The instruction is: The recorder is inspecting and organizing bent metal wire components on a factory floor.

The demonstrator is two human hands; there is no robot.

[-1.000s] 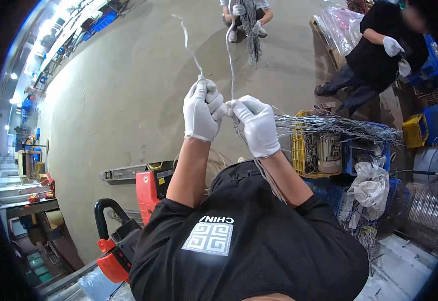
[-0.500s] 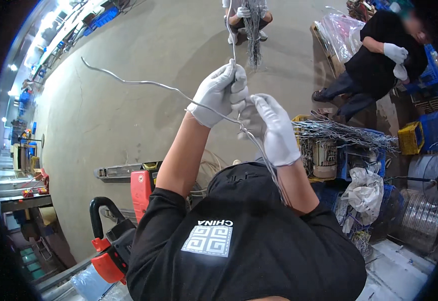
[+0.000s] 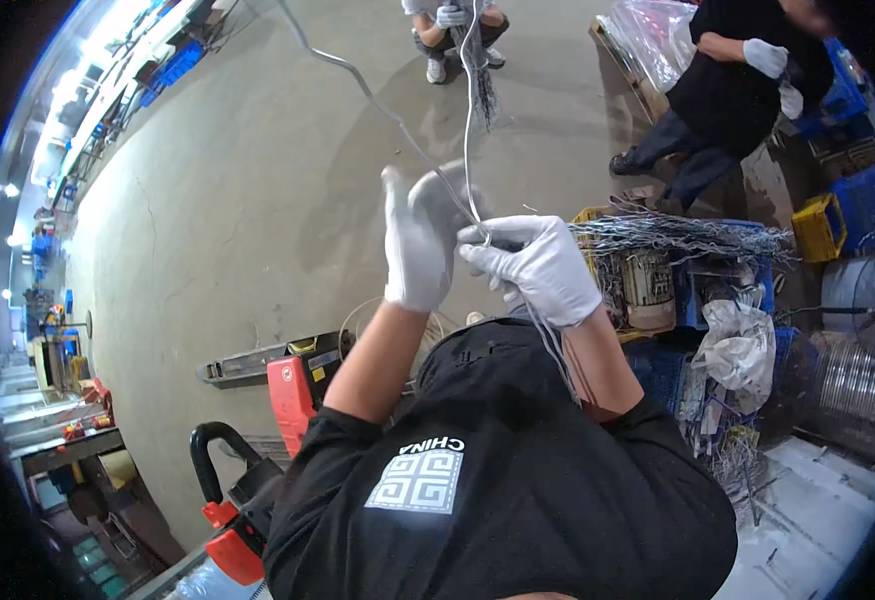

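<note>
Wires (image 3: 469, 110), two silvery strands, in head view: up in the air over the floor (image 3: 227, 200), meeting at right fingertips, tops running out of frame. Right hand (image 3: 537, 262), white glove, pinching both strands at the junction, thumb against index. Left hand (image 3: 419, 240), white glove, open, blurred, fingers raised just beside the junction; one strand crosses in front of it; contact: can't tell. Wire tails (image 3: 554, 348) run below right hand, along right forearm. Black shirt (image 3: 577, 480) under both.

Far side of floor: crouching person (image 3: 457, 18), gloved, holding upright dark wire bunch (image 3: 484, 95). Right of that, pallet (image 3: 629, 68) with clear plastic (image 3: 647, 35); standing person (image 3: 722, 100) by its near corner, gloved hands together. Floor's right side: wire bundle (image 3: 682, 238) lying across crate tops; white bag (image 3: 737, 345) nearer; metal spool (image 3: 862, 375) at far right. Left of body: red box (image 3: 292, 392), red-black tool (image 3: 235, 548) nearer.
</note>
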